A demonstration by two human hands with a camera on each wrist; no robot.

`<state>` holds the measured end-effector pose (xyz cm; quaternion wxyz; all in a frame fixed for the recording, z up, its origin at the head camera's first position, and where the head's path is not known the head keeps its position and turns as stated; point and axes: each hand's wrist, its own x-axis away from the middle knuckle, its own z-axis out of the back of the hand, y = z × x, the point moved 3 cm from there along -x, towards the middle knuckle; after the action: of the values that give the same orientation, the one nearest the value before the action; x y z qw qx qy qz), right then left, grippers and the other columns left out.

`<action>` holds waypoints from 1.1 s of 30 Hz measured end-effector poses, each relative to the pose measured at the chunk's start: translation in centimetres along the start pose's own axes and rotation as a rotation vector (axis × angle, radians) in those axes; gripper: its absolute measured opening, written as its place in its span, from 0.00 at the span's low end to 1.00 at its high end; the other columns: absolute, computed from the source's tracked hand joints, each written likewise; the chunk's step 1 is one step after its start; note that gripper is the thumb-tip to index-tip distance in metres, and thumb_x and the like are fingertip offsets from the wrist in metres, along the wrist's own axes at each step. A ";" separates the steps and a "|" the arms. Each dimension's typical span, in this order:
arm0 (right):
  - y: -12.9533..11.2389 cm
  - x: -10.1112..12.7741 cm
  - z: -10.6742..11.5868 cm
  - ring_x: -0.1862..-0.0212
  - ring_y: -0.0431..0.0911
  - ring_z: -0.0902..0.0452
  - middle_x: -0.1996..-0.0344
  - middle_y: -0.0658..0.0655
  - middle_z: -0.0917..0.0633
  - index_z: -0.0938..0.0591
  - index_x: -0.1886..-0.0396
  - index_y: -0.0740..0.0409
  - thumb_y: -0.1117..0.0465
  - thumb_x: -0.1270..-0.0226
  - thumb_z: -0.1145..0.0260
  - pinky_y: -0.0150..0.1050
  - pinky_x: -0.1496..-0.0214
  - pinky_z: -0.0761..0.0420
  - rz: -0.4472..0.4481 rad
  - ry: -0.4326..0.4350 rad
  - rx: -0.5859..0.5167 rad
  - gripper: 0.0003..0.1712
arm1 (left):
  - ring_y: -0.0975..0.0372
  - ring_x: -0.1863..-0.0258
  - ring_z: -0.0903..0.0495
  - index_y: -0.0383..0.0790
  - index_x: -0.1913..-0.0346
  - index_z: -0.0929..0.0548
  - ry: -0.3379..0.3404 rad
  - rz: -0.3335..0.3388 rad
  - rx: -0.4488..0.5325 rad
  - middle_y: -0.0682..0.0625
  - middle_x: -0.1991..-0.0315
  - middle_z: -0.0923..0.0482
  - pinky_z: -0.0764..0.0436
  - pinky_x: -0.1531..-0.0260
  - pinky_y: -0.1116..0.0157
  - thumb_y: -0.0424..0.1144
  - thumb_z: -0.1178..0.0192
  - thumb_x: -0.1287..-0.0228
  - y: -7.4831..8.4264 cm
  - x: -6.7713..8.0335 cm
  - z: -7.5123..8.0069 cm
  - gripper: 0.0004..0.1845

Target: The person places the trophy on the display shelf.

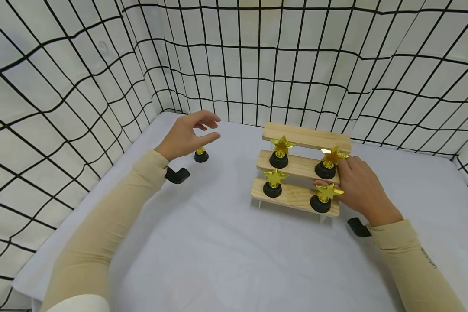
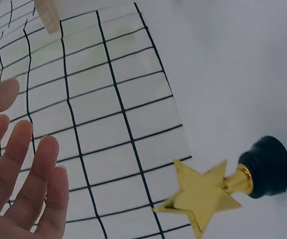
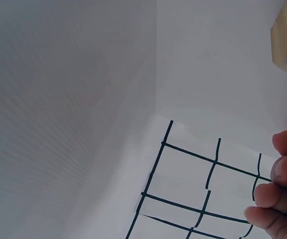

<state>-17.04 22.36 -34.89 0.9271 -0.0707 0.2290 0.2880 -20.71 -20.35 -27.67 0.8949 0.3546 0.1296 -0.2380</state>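
A three-tier wooden display stand (image 1: pixel 294 196) stands right of centre in the head view. My right hand (image 1: pixel 362 186) grips its right end at the middle board, the thumb showing under that board; in the right wrist view curled fingers (image 3: pixel 267 195) are at the wood. Gold star trophies on black bases stand on the stand: two on the middle board, such as the left trophy (image 1: pixel 279 160), and two on the lowest. Another star trophy (image 1: pixel 201 156) stands on the table, partly hidden by my left hand (image 1: pixel 187 135), whose thumb and fingers are spread apart, holding nothing.
A white cloth covers the table (image 1: pixel 226 247). Black wire grid panels (image 1: pixel 241 60) over white sheeting rise behind it and at both sides. A black wrist mount (image 1: pixel 177 175) sits under the left wrist, and another mount (image 1: pixel 359 227) by the right.
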 end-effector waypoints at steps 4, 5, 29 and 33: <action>0.1 0.1 0.3 0.64 0.57 0.27 0.70 0.62 0.23 0.25 0.56 0.69 0.17 0.34 0.61 0.50 0.63 0.25 0.003 0.013 0.017 0.56 | 0.58 0.46 0.17 0.45 0.40 0.18 0.016 0.100 0.016 0.48 0.46 0.14 0.17 0.38 0.60 0.42 0.31 0.32 -2.3 0.5 0.7 0.19; 0.1 0.1 0.4 0.64 0.57 0.27 0.71 0.62 0.23 0.25 0.59 0.69 0.16 0.35 0.66 0.49 0.63 0.25 0.006 0.021 0.023 0.57 | 0.58 0.45 0.17 0.45 0.40 0.18 0.022 0.117 0.026 0.47 0.45 0.14 0.18 0.37 0.59 0.42 0.31 0.32 -2.8 0.6 0.9 0.19; 0.0 0.2 -0.1 0.67 0.53 0.29 0.71 0.60 0.23 0.23 0.49 0.67 0.21 0.36 0.43 0.48 0.65 0.26 0.001 0.042 -0.051 0.50 | 0.56 0.34 0.22 0.49 0.30 0.27 -0.010 0.434 0.392 0.41 0.35 0.23 0.22 0.32 0.61 0.40 0.28 0.35 -10.4 3.7 -2.1 0.32; -0.1 0.2 -0.2 0.70 0.52 0.33 0.74 0.59 0.26 0.23 0.52 0.68 0.17 0.36 0.61 0.45 0.68 0.30 0.030 0.079 -0.036 0.56 | 0.56 0.38 0.20 0.46 0.28 0.30 -0.055 0.433 0.373 0.44 0.36 0.21 0.22 0.33 0.63 0.39 0.26 0.37 -11.1 4.0 -2.7 0.36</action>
<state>-16.89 22.33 -35.15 0.9117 -0.0951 0.2611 0.3027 -23.24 -26.82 -37.59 0.8474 0.5259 -0.0196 -0.0704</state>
